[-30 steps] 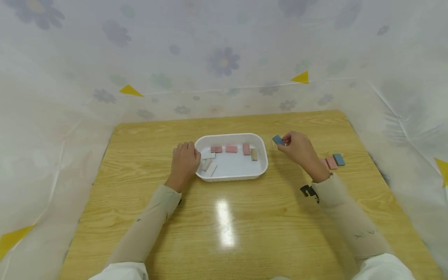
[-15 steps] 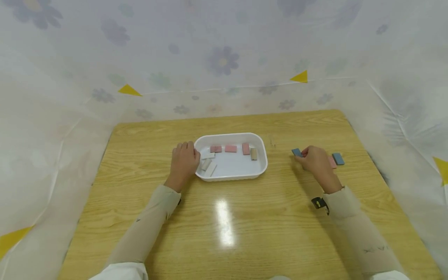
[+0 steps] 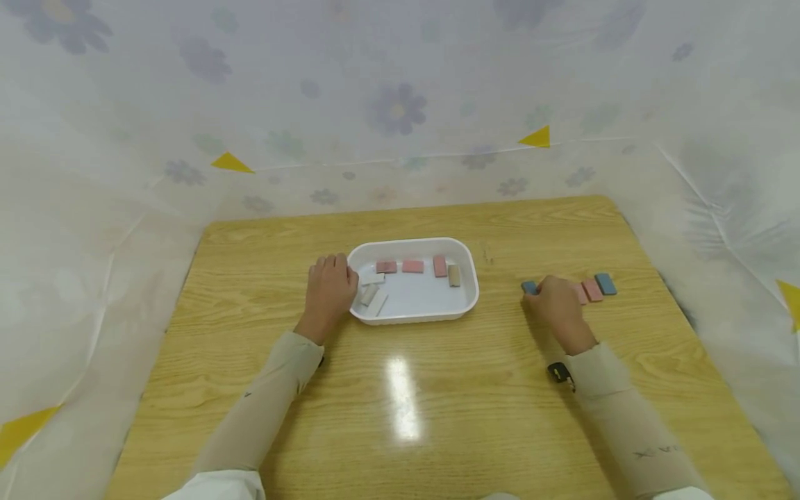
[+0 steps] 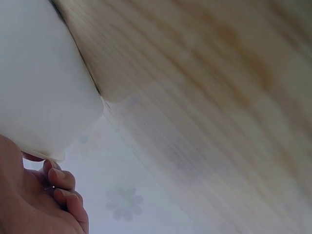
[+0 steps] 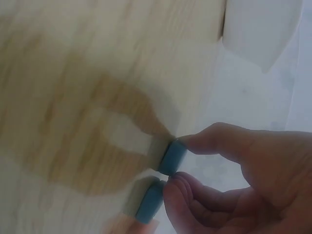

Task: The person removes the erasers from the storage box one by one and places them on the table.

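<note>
My left hand [image 3: 329,288] grips the left rim of a white plastic tray [image 3: 414,319]. In the left wrist view the thumb and curled fingers pinch that rim, and the tray's outer wall [image 4: 39,78] fills the upper left. My right hand [image 3: 558,311] is low over the table, right of the tray. Its thumb and fingers pinch a small blue domino-like block [image 5: 172,157], standing on the tabletop. Right beside it, against the fingertips, is a second blue block [image 5: 150,201], hidden by the hand in the head view.
Two pink blocks [image 3: 592,289] and a blue block [image 3: 605,283] continue the row at the right. Inside the tray lie three pink blocks [image 3: 413,267], a tan block [image 3: 453,276] and several whitish blocks [image 3: 378,302]. A flowered sheet [image 3: 400,111] surrounds the wooden table [image 3: 350,417].
My right hand has carried the blue block rightward and down, from beside the tray to the tabletop at the row's left end. The left hand stays on the tray rim.
</note>
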Motion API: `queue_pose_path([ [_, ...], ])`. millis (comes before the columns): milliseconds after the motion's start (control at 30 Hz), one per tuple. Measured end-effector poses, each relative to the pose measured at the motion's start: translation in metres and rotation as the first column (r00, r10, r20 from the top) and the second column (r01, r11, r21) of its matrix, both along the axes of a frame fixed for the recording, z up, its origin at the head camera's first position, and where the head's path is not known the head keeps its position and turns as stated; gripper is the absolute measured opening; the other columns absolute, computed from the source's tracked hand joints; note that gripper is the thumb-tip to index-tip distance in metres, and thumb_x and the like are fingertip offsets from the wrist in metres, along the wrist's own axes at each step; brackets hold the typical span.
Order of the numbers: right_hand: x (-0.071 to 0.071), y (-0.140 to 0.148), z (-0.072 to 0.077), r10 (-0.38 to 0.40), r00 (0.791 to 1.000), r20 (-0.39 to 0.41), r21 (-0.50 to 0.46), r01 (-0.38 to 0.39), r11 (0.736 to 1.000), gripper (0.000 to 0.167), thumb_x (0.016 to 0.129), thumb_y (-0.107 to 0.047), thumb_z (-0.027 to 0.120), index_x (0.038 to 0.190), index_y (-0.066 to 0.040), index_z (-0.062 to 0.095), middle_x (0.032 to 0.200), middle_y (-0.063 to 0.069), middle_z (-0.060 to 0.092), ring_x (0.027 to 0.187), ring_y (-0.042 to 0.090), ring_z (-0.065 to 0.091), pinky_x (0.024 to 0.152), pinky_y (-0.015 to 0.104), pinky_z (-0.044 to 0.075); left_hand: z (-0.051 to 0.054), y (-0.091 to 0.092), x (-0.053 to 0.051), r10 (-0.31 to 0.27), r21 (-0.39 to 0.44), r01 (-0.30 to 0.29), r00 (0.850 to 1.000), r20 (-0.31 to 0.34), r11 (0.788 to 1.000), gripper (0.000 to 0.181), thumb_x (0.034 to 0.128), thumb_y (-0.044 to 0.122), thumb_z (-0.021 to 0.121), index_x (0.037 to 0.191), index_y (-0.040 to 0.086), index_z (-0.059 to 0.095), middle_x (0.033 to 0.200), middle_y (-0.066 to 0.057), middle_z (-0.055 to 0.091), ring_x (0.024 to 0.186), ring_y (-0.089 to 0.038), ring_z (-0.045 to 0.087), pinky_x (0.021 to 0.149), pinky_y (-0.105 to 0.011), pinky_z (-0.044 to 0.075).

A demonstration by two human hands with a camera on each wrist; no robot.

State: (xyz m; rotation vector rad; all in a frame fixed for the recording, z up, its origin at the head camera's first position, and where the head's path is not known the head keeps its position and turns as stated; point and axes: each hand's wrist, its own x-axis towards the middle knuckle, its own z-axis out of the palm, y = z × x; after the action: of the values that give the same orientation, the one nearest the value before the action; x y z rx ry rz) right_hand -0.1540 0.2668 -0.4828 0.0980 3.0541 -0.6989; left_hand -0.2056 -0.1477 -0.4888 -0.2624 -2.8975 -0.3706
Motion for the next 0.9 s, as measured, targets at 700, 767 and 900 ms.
queue_pose_path([
  [700,-0.002,-0.021,0.033,0.105,0.993,0.058,0.007,-0.106,0.994,0.033,0.091,-0.014,0.048,0.059,-0.003,0.047,0.053,0.005,0.04,0.044,0.013,0.032,0.042,0.028,0.031,0.002,0.0,0.001,-0.008,-0.007,0.008,1.0,0.004,1.0,0.024,0.092,0.023,0.04,0.095,0.002,0.051,0.082,-0.011,0.05,0.077,-0.027,0.043,0.067,-0.039,0.035],
  [767,-0.003,-0.031,0.042,0.108,0.993,0.057,-0.006,-0.108,0.994,0.028,0.092,-0.016,0.048,0.076,0.005,0.059,0.067,0.015,0.055,0.051,0.018,0.046,0.046,0.031,0.04,0.002,0.0,0.001,-0.009,-0.006,0.009,1.0,0.007,1.0,0.024,0.0921,0.023,0.04,0.095,0.002,0.051,0.083,-0.011,0.051,0.077,-0.028,0.043,0.068,-0.039,0.035],
  [900,-0.008,-0.053,0.057,0.154,0.988,-0.013,-0.029,-0.154,0.988,0.033,0.093,-0.02,0.052,0.109,0.008,0.06,0.099,0.023,0.061,0.082,0.03,0.06,0.069,0.043,0.049,0.003,0.001,0.002,-0.003,-0.005,0.003,1.0,0.016,1.0,0.023,0.0919,0.023,0.042,0.095,0.002,0.051,0.083,-0.011,0.051,0.078,-0.027,0.044,0.068,-0.039,0.035],
])
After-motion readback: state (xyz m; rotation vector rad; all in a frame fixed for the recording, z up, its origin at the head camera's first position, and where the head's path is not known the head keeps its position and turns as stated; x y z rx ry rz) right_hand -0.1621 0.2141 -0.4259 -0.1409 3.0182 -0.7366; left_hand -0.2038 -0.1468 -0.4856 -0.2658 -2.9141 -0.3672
